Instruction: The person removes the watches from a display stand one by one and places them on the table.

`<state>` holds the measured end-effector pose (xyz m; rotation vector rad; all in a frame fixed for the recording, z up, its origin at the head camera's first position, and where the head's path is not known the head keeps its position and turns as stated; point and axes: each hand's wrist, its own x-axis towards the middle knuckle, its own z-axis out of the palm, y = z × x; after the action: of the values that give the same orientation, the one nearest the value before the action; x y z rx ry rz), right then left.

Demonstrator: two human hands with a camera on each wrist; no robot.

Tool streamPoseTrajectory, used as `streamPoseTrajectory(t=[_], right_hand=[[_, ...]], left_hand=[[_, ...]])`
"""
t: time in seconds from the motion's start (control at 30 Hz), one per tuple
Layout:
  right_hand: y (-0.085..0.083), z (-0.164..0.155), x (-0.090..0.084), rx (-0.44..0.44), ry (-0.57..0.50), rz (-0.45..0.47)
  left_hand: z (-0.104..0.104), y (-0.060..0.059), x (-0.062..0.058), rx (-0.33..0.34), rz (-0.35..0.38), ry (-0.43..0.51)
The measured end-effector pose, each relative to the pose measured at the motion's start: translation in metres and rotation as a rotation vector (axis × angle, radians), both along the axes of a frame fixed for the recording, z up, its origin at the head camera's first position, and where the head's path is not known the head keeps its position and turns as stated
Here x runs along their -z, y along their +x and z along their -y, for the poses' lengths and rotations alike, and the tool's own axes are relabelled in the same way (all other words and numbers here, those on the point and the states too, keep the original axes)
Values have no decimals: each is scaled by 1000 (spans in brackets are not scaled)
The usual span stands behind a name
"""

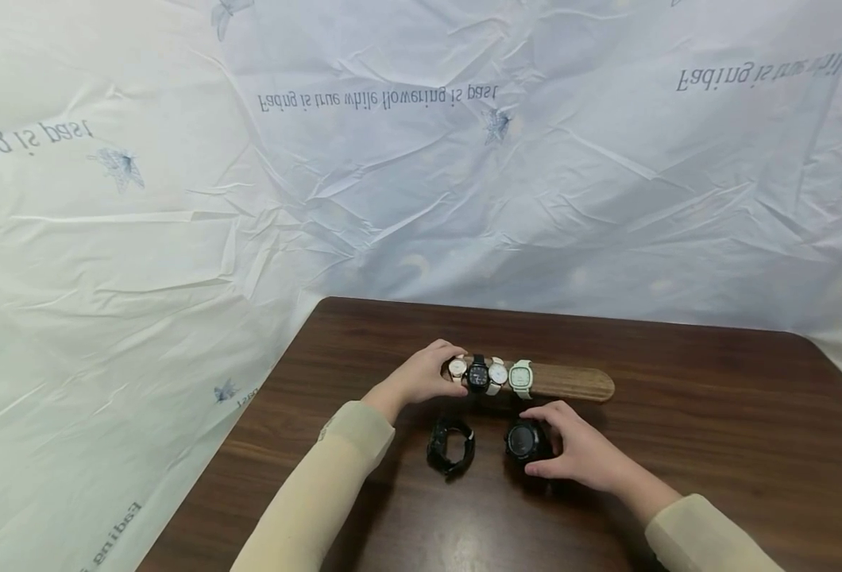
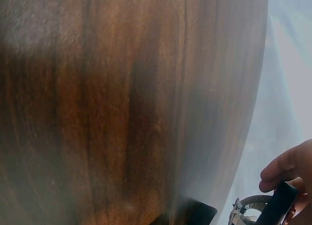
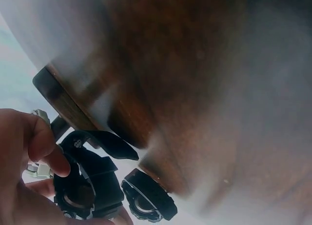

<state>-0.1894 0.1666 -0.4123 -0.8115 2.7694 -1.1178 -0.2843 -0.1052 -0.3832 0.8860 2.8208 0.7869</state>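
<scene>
A wooden watch bar (image 1: 571,382) lies across the table with several watches strapped round it: a small pale one (image 1: 457,367), a black one (image 1: 478,376), a white one (image 1: 497,373) and a square white one (image 1: 521,378). My left hand (image 1: 426,378) grips the bar's left end beside the small pale watch; its fingers (image 2: 285,171) curl over a black strap (image 2: 280,205). My right hand (image 1: 574,451) holds a round black watch (image 1: 525,441) on the table in front of the bar, fingers (image 3: 46,149) curled over the watch (image 3: 83,188). A second black watch (image 1: 451,446) (image 3: 148,201) lies loose to its left.
The dark wood table (image 1: 714,445) runs out to my right and toward me. A crinkled white printed sheet (image 1: 421,183) hangs behind it and down its left side. The table's left edge (image 1: 249,413) is close to my left sleeve (image 1: 314,500).
</scene>
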Motion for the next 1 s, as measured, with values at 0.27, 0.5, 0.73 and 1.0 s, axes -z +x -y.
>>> streamPoseTrajectory(t=[0.27,0.5,0.73,1.0], right_hand=[[-2,7,1,48,28,34],[-1,9,4,67,74,71],[-2,9,7,81,81,74],[-1,10,9,96,70,64]], left_hand=[[2,-1,1,-1,-18,-9],[1,-2,2,14,-19,-14],[1,-3,5,7,-25,-21],[0,-3,5,0,-24,-19]])
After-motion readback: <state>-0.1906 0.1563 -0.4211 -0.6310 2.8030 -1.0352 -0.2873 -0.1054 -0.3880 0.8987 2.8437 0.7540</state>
